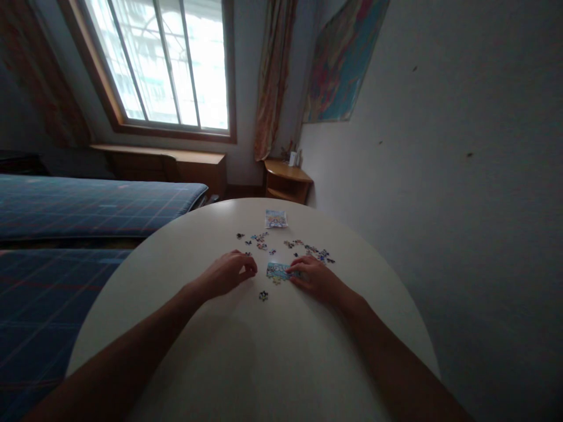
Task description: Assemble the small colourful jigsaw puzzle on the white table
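A small joined section of jigsaw puzzle (277, 270), mostly blue with a yellowish lower edge, lies flat on the white round table (246, 363). My right hand (314, 276) holds its right end, thumb and fingertips pressed there and covering part of it. Left of the section, apart from it, my left hand (231, 274) hovers low with curled fingers, thumb and index tips close together. Whether a piece sits between them is too small to make out. One loose puzzle piece (263, 296) lies just below the section, nearer to me.
Several loose pieces (262, 246) lie beyond my left hand, and another scattered group (311, 249) lies beyond my right. A picture packet (275, 219) rests near the table's far edge. A bed with a plaid mattress (101, 205) stands left; a wall (440, 205) rises right.
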Demonstrator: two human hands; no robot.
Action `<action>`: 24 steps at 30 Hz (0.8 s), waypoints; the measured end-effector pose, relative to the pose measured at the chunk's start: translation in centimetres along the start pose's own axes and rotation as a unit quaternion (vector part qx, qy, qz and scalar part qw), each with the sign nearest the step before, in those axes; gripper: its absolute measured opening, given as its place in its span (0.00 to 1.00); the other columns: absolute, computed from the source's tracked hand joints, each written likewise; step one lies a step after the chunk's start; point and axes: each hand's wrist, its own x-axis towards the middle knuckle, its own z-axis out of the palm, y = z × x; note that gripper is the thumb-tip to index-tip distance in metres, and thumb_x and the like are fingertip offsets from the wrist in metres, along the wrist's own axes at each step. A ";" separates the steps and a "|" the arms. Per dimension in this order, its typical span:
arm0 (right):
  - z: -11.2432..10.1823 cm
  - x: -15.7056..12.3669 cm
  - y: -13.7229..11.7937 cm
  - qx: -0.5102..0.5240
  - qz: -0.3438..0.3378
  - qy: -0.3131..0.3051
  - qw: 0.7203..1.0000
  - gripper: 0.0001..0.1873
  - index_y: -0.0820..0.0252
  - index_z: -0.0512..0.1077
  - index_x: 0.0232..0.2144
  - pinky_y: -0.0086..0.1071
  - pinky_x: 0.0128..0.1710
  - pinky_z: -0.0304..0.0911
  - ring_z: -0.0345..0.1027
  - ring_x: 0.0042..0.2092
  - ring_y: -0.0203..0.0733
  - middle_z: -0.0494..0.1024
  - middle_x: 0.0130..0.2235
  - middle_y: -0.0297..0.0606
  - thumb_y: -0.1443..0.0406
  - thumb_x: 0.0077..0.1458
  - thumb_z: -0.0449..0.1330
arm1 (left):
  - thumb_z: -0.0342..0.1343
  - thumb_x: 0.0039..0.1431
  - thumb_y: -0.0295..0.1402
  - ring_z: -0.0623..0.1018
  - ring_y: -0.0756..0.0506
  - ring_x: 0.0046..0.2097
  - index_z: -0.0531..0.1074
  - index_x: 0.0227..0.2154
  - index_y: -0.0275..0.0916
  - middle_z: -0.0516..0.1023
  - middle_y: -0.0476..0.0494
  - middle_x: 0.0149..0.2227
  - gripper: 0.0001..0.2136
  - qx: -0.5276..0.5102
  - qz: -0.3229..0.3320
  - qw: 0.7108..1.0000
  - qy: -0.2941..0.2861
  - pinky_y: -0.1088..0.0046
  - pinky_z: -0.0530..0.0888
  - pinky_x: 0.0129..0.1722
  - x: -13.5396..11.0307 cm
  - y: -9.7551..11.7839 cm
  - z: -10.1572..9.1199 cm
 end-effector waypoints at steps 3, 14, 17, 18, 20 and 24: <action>-0.1 0.0 -0.1 -0.003 0.007 -0.003 1.000 0.12 0.56 0.78 0.44 0.45 0.55 0.63 0.69 0.52 0.48 0.77 0.49 0.45 0.64 0.59 0.61 | 0.56 0.60 0.36 0.78 0.43 0.42 0.78 0.37 0.44 0.82 0.46 0.38 0.07 -0.054 -0.032 0.998 0.023 0.68 0.70 0.44 0.3 0.3 0.5; 0.1 0.1 -0.3 -0.010 0.001 0.001 1.000 0.12 0.57 0.78 0.45 0.45 0.54 0.64 0.70 0.51 0.48 0.78 0.48 0.46 0.64 0.59 0.61 | 0.54 0.59 0.40 0.82 0.44 0.37 0.78 0.35 0.38 0.84 0.44 0.34 0.13 -0.231 -0.111 0.966 0.031 0.70 0.74 0.40 1.3 0.7 2.2; 0.0 0.1 -0.4 -0.012 0.002 0.001 1.000 0.12 0.56 0.78 0.45 0.45 0.54 0.64 0.70 0.51 0.48 0.78 0.48 0.45 0.64 0.59 0.61 | 0.53 0.59 0.41 0.82 0.44 0.38 0.79 0.36 0.38 0.84 0.43 0.35 0.14 -0.230 -0.109 0.967 0.032 0.70 0.74 0.42 1.3 0.4 2.4; 0.0 0.1 -0.4 -0.011 0.001 0.001 1.000 0.12 0.55 0.78 0.45 0.45 0.54 0.64 0.70 0.51 0.48 0.78 0.48 0.45 0.64 0.59 0.61 | 0.53 0.59 0.41 0.82 0.43 0.39 0.79 0.36 0.38 0.84 0.43 0.35 0.13 -0.228 -0.107 0.967 0.033 0.69 0.74 0.42 1.3 0.3 2.4; 0.1 0.0 -0.4 -0.006 -0.002 0.001 1.000 0.12 0.55 0.78 0.45 0.45 0.54 0.64 0.70 0.51 0.47 0.78 0.49 0.45 0.64 0.59 0.61 | 0.53 0.59 0.41 0.82 0.43 0.39 0.79 0.36 0.38 0.84 0.43 0.36 0.13 -0.225 -0.109 0.968 0.032 0.69 0.74 0.42 1.3 0.2 2.4; 0.0 0.0 -0.4 0.001 -0.010 -0.003 1.000 0.12 0.56 0.78 0.45 0.43 0.54 0.64 0.70 0.51 0.47 0.78 0.49 0.45 0.65 0.59 0.61 | 0.53 0.59 0.41 0.82 0.43 0.38 0.78 0.35 0.38 0.84 0.43 0.36 0.13 -0.232 -0.116 0.965 0.034 0.70 0.74 0.40 1.3 0.2 2.3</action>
